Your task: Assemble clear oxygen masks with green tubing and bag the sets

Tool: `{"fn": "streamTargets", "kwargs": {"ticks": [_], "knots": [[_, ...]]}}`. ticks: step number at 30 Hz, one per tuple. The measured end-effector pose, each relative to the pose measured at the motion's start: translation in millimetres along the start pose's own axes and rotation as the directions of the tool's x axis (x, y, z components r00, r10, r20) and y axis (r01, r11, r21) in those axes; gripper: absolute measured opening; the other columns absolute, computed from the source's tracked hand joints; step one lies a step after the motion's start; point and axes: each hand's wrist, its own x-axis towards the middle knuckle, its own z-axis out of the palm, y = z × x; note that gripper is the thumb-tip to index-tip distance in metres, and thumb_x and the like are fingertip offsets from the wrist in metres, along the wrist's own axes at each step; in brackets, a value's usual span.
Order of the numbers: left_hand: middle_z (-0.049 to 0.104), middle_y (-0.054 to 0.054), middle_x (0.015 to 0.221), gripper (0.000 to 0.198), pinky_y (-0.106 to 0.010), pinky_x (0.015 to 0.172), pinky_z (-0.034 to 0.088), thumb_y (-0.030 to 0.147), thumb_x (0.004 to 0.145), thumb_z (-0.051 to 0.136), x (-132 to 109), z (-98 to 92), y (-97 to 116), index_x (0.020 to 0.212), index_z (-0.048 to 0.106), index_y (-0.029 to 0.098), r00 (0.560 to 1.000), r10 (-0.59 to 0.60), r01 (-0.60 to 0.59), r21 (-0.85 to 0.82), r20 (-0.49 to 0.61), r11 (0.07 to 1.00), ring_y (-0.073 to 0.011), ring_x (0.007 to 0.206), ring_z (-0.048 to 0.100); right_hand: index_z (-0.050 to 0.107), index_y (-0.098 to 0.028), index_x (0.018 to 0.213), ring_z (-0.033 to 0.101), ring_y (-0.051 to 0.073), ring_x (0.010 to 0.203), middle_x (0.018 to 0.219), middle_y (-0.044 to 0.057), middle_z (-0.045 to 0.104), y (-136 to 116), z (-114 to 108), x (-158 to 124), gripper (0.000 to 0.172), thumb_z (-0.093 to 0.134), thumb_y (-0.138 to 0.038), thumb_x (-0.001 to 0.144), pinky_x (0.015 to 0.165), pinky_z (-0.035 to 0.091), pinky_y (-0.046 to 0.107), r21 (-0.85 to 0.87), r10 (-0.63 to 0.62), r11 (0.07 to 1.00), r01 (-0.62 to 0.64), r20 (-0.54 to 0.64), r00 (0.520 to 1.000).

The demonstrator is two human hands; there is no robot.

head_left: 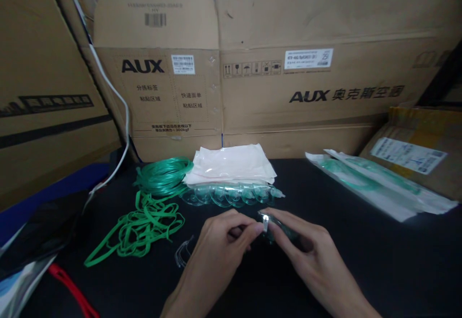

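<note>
Near the front middle of the table my two hands meet. My right hand (pixel 314 243) is closed around a clear green plastic mask (pixel 285 229), mostly hidden by the fingers. Thumb and forefinger of my left hand (pixel 224 248) pinch a small shiny metal strip (pixel 266 222) at the mask's edge. Just beyond the hands, a row of similar green masks (pixel 231 195) lies nested on its side. Left of my left hand are several thin silvery strips (pixel 183 252), partly covered by the hand.
Green elastic straps (pixel 144 229) lie tangled at left, below coiled green tubing (pixel 164 173). White packets (pixel 231 164) are stacked behind the masks. Bagged green items (pixel 375 183) lie at right by a carton (pixel 426 140). Cardboard (pixel 252 82) walls the back; a white cable (pixel 115 92) hangs left.
</note>
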Motion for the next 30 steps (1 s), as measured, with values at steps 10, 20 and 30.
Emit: {"fn": "streamTargets", "kwargs": {"ticks": [10, 20, 30], "knots": [[0.064, 0.003, 0.073, 0.023, -0.020, 0.056, 0.042, 0.040, 0.093, 0.063, -2.4, -0.2, 3.7, 0.088, 0.079, 0.024, 0.999, 0.037, -0.039, 0.038, 0.036, 0.999, -0.0080, 0.055, 0.058, 0.076, -0.021, 0.116, 0.073, 0.024, 0.106, 0.116, 0.007, 0.076, -4.1, -2.9, 0.3, 0.028, 0.061, -0.034, 0.096, 0.093, 0.059, 0.029, 0.031, 0.047, 0.998, -0.049, 0.063, 0.997], [0.064, 0.002, 0.077, 0.022, -0.021, 0.055, 0.044, 0.039, 0.094, 0.062, -3.9, 1.2, 0.7, 0.090, 0.079, 0.024, 0.998, 0.010, -0.010, 0.008, 0.055, 1.000, -0.0075, 0.054, 0.058, 0.077, -0.022, 0.115, 0.073, 0.022, 0.105, 0.114, 0.008, 0.077, -2.4, -3.0, -0.9, 0.028, 0.058, -0.030, 0.096, 0.091, 0.058, 0.027, 0.023, 0.036, 0.999, -0.038, 0.088, 0.995], [0.064, -0.001, 0.094, 0.016, -0.023, 0.063, 0.046, 0.035, 0.089, 0.070, -1.1, -0.4, 0.7, 0.100, 0.071, 0.023, 0.979, 0.200, -0.188, 0.242, -0.027, 0.952, -0.0132, 0.073, 0.056, 0.073, -0.021, 0.117, 0.069, 0.021, 0.106, 0.117, 0.008, 0.073, -4.5, -4.5, -1.2, 0.029, 0.053, -0.035, 0.101, 0.090, 0.054, 0.028, 0.029, 0.087, 0.995, -0.091, 0.126, 0.988]]}}
